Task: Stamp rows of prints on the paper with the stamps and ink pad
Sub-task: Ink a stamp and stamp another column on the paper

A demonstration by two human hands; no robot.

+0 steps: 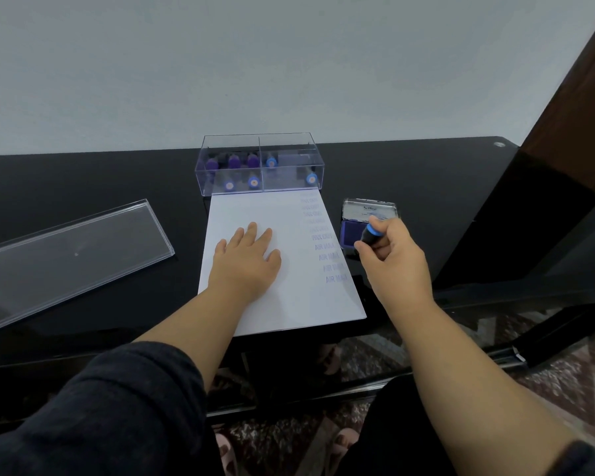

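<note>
— What's closest to you?

— My dark sleeve [93, 407] on the left arm, low at the near edge of the black tabletop [83, 187]. Past it, my left hand [246, 259] lies flat on the white paper [255, 214], fingers straight and spread, pressing the sheet down near its middle.

— And the other hand?

— My right hand [394, 255] is just off the paper's right edge. Its fingers are curled round a black stamp with a blue cap [371, 234], tilted, its lower end over the open ink pad [352, 231]. I can't tell whether it touches the purple ink. The pad's lid [370, 208] stands up behind it.

— Any prints?

— One column of blue prints [323, 242] down the paper's right side; the nearer ones read AIR MAIL, the farther ones are faint.

— Farther back?

— A clear lid [66, 255] lies toward the tabletop's left edge, well apart from the paper. At the paper's far edge, touching it, sits a clear divided box [258, 163] near the back edge, holding purple-capped stamps [233, 162] and blue-capped stamps [253, 182].
</note>
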